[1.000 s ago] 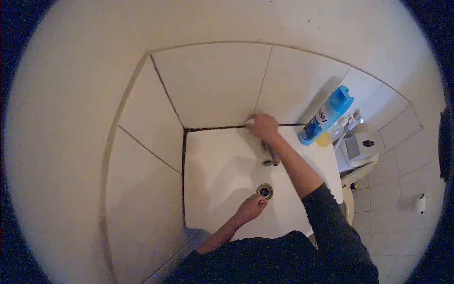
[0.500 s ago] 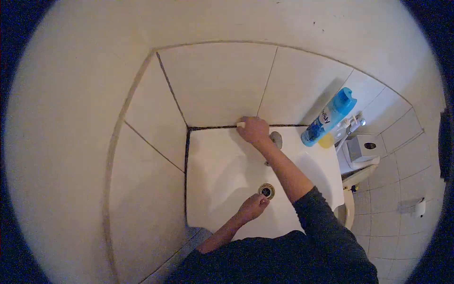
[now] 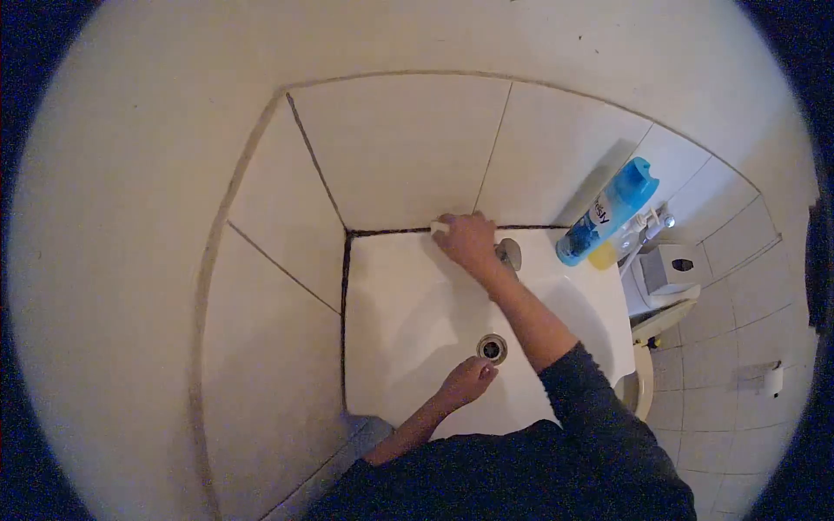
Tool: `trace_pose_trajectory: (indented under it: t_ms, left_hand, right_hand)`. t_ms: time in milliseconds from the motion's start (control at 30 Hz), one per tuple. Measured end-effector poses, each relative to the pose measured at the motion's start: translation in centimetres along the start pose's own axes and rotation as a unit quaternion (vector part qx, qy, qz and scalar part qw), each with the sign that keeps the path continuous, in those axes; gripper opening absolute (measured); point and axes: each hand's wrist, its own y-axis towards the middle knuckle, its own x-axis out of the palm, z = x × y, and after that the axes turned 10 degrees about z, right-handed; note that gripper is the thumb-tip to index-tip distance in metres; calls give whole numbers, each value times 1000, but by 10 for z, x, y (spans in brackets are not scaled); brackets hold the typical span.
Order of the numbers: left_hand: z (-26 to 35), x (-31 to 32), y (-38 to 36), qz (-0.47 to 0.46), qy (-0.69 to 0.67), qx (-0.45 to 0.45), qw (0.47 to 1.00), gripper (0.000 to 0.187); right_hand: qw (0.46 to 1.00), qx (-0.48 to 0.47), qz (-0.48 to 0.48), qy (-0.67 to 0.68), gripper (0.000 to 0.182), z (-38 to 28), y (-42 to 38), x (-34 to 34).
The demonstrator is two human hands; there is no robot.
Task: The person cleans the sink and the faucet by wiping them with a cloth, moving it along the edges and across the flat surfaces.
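Observation:
My right hand (image 3: pixel 469 240) reaches to the back of the white sink (image 3: pixel 391 347), beside the metal faucet (image 3: pixel 509 254). It is closed on a small white piece (image 3: pixel 440 228), whose end pokes out at the fingertips; its kind is hard to make out. The piece is at the dark seam (image 3: pixel 391 232) where the sink meets the tiled wall. Just below the drain (image 3: pixel 492 349), my left hand (image 3: pixel 467 382) hovers over the basin with its fingers curled in. Whatever it may hold is hidden.
A blue spray can (image 3: pixel 608 213) stands on the sink's right back corner. Behind it are a yellowish pump bottle (image 3: pixel 605 253) and a grey-white box (image 3: pixel 669 269). A toilet with its lid (image 3: pixel 665 321) raised and a paper roll (image 3: pixel 772 381) are at the right.
My right hand has shifted slightly left along the back seam with the white piece. My left hand stays near the drain. The view has moved a little.

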Motion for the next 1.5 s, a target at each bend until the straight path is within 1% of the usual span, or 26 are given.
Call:
trace_pose_trajectory:
  t_ms: [33, 100, 167, 233, 267, 333, 400, 467, 600, 667, 700, 767, 800, 867, 967, 1033, 1067, 1133, 1167, 1233, 1267, 1333, 1367, 1433, 1467, 1500]
  left_hand:
    - [0, 0, 0, -5, 7, 4, 1000, 26]
    - [0, 0, 1, 11, 2, 8, 1000, 26]
    - [1, -2, 2, 27, -3, 12, 1000, 26]
    - [5, -6, 5, -13, 18, -11, 1000, 26]
    - [2, -2, 6, -13, 18, -9, 1000, 26]
    - [-7, 7, 4, 41, -14, 40, 998, 26]
    - [-4, 7, 2, 28, -6, 28, 999, 26]
    - [-2, 8, 0, 11, 2, 15, 1000, 26]
    - [-5, 10, -2, 10, -7, 42, 999, 27]
    - [-3, 10, 0, 13, -9, 40, 999, 27]
    - [-3, 10, 0, 16, -7, 37, 999, 27]
    - [-1, 10, 2, 17, -5, 38, 999, 27]
    - [0, 10, 3, 10, -7, 33, 999, 27]
    - [-1, 10, 4, 5, -6, 26, 1000, 27]
    - [-10, 16, 4, -10, -15, 10, 1000, 27]
    - [-12, 16, 2, 42, -9, 51, 998, 27]
    - [-13, 17, 1, 40, -8, 51, 998, 27]
    - [-12, 15, 4, 10, -12, 21, 1000, 27]
    - [-12, 13, 4, 11, -12, 21, 1000, 27]
    - [-7, 8, 1, 26, -10, 34, 999, 27]
    - [-5, 6, -1, 27, -12, 29, 999, 27]
    - [-2, 4, 3, 2, -2, 2, 1000, 26]
    - [-1, 4, 5, 2, -2, 5, 1000, 26]
    - [-5, 8, 5, -17, -8, 21, 1000, 26]
    - [-7, 10, 4, -18, -6, 21, 1000, 26]
    - [-7, 13, 3, -2, -7, 26, 1000, 26]
  right_hand:
    - [1000, -10, 14, -4, 34, 10, -1, -3]
    - [997, 6, 11, -74, 33, 40, 4, -9]
    - [994, 45, 17, -94, 34, 65, 6, -15]
    - [994, 61, 9, -89, 33, 70, 8, -18]
    - [993, 79, 1, -84, 32, 72, 9, -20]
    - [990, 77, 24, -112, 31, 57, 9, -5]
    - [987, 75, 45, -138, 30, 32, 7, 4]
    - [998, 20, -1, -65, 30, 10, 3, 0]
    - [995, 21, -9, -92, 31, 23, 4, -4]
    - [996, 44, 32, -67, 29, 51, 4, -20]
    - [996, 41, 32, -67, 29, 56, 6, -24]
    - [991, 79, -24, -106, 30, 65, 9, -31]
    - [991, 81, -22, -108, 30, 63, 8, -25]
    - [994, 40, 30, -94, 30, 43, 4, 0]
    - [995, 33, 40, -83, 30, -2, 1, 11]
    - [998, 13, 42, -52, 30, -14, 1, 8]
    - [998, 16, 42, -52, 30, -13, -3, 8]
    - [996, -48, 76, -8, 29, -4, -10, 7]
    - [996, -50, 76, -8, 29, 6, -11, 4]
    - [988, -64, 91, -111, 31, 25, -14, -8]
    - [988, -67, 88, -109, 31, 26, -13, -10]
    - [991, -33, 1, -127, 34, 29, -7, -14]
    - [991, -31, 4, -128, 34, 24, -7, -5]
    - [995, -31, 47, -85, 36, -2, -11, 28]
    - [995, -29, 47, -83, 36, -14, -13, 34]
    - [991, -46, 107, -67, 35, -25, -17, 39]
